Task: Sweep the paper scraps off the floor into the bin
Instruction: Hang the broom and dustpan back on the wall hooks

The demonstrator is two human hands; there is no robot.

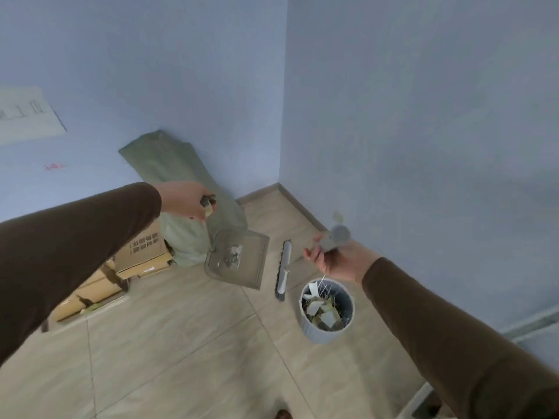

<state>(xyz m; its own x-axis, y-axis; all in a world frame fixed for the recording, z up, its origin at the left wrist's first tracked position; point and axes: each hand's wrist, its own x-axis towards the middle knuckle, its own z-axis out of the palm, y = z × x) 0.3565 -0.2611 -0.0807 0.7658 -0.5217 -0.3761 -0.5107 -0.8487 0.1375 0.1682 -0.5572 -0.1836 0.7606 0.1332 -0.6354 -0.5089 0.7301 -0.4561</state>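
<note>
Your left hand [184, 199] gripped the dustpan [237, 258] handle, with a few paper scraps [233, 255] lying in its tray below. Your right hand [335, 258] clasped the broom [284, 269] handle just above the bin [328, 309], which held more scraps.

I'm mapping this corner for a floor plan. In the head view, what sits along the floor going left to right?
Cardboard boxes → green sack → dustpan, held by the left hand → broom head, its handle in the right hand → bin holding paper scraps.
</note>
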